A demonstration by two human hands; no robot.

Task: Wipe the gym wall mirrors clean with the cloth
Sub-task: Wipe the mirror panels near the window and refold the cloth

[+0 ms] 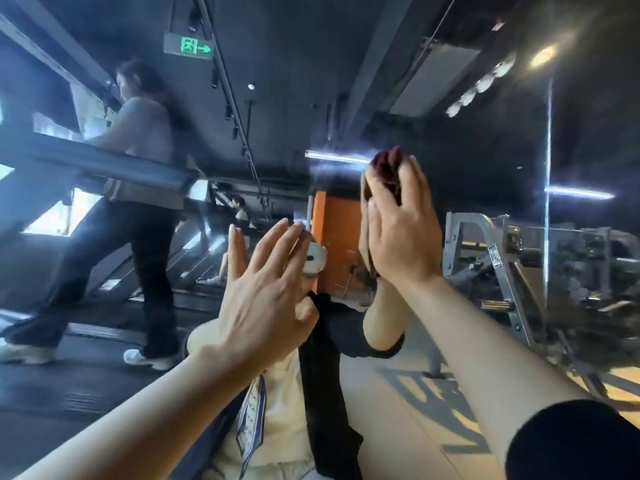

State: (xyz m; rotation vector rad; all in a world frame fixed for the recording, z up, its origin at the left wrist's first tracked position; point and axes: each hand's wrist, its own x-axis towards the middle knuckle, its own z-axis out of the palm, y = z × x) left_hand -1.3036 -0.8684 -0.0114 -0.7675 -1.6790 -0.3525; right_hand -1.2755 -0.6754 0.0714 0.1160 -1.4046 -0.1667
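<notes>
Gym mirror (450,140): right hand (398,233) presses cloth (388,168), left hand (263,292) spread flat

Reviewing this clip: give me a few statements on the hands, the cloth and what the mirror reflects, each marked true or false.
1. The right hand presses a cloth against the mirror. True.
2. The cloth is bright blue. False: it looks dark red.
3. The left hand grips a spray bottle. False: it holds nothing, fingers spread and straight.
4. A green exit sign shows near the top. True.
5. The reflection shows a person on a treadmill. True.
6. Both hands hold the cloth. False: only the right hand does.
</notes>
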